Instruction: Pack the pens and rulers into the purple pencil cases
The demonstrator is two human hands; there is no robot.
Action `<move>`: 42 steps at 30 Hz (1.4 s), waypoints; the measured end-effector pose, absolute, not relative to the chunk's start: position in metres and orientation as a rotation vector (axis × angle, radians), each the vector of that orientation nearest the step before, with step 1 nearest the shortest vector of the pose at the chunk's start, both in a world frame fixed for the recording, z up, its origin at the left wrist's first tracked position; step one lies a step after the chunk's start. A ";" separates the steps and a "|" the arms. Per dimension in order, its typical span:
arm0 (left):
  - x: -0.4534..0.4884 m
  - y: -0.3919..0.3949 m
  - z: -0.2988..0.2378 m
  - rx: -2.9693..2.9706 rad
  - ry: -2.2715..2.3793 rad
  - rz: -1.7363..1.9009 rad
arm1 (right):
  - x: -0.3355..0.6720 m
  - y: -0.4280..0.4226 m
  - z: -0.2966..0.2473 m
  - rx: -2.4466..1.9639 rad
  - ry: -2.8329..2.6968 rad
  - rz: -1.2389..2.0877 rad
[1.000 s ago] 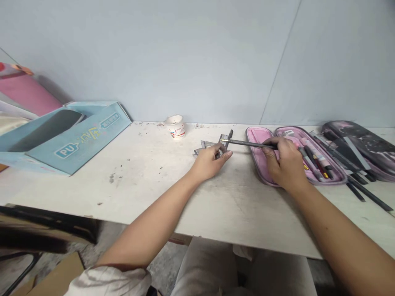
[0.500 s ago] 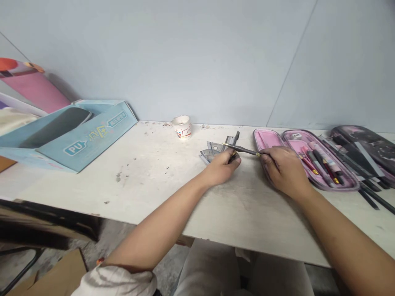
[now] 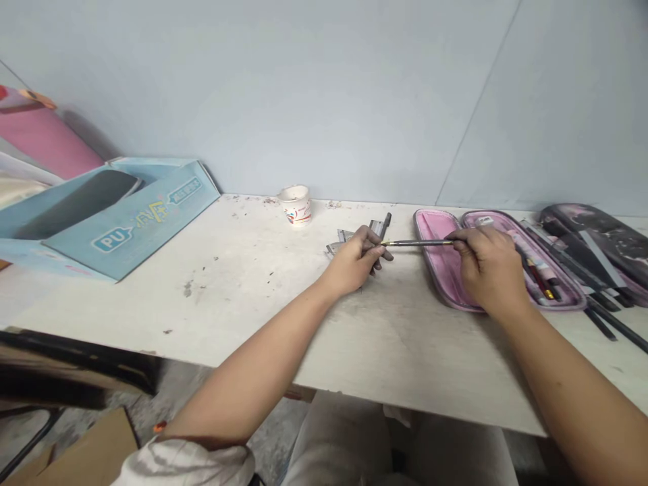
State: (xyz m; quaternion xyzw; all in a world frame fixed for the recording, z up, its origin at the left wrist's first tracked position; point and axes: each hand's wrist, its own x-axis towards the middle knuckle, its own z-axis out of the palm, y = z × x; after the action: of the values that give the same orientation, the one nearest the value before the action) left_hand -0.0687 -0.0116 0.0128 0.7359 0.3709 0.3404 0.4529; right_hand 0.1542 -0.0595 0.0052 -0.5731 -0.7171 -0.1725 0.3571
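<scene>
A pale wall (image 3: 314, 88) rises behind a white table (image 3: 212, 317), whose top is scuffed and flecked with dark marks. The person sits at its near edge, with grey trousers (image 3: 395, 445) showing below it and a white sleeve (image 3: 185, 466) bunched at the left forearm. A cardboard sheet (image 3: 75, 452) lies on the floor at lower left.

Toward the table's left end stands a blue box (image 3: 152, 219) printed with "PU", and a pink roll (image 3: 45, 138) leans just behind it. To the right, an open pencil case (image 3: 440, 263) with a pink lining lies flat, holding several pens in its far half. Its dark patterned cover (image 3: 592, 243) sits at the far right, and black pencils (image 3: 615, 325) lie on the table just beside it. A small white cup (image 3: 296, 206) stands near the wall.

The right hand (image 3: 489, 270) is above the pencil case, pinching a thin dark pen (image 3: 418, 243) between thumb and fingers. The pen lies level, and its gold tip points toward the left hand (image 3: 352, 260). That hand is half curled over grey set squares (image 3: 344, 237), with a dark marker (image 3: 385, 226) just beyond its fingers. Whether it grips anything cannot be told.
</scene>
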 end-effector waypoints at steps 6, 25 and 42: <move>-0.073 -0.014 0.015 2.376 1.094 0.781 | 0.139 -0.062 0.008 -1.454 -1.956 -0.529; 0.020 -0.031 0.027 2.880 0.906 0.899 | 0.190 -0.081 0.008 -1.802 -1.661 -0.654; -0.026 -0.003 0.007 2.811 1.897 0.560 | 0.204 -0.088 -0.016 -1.748 -1.731 -0.742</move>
State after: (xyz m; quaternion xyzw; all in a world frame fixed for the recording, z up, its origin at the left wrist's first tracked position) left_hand -0.0255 -0.0027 0.0072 0.8089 0.5460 0.1611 -0.1472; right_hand 0.2042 -0.0877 -0.0160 -0.6527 -0.6462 -0.2770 0.2823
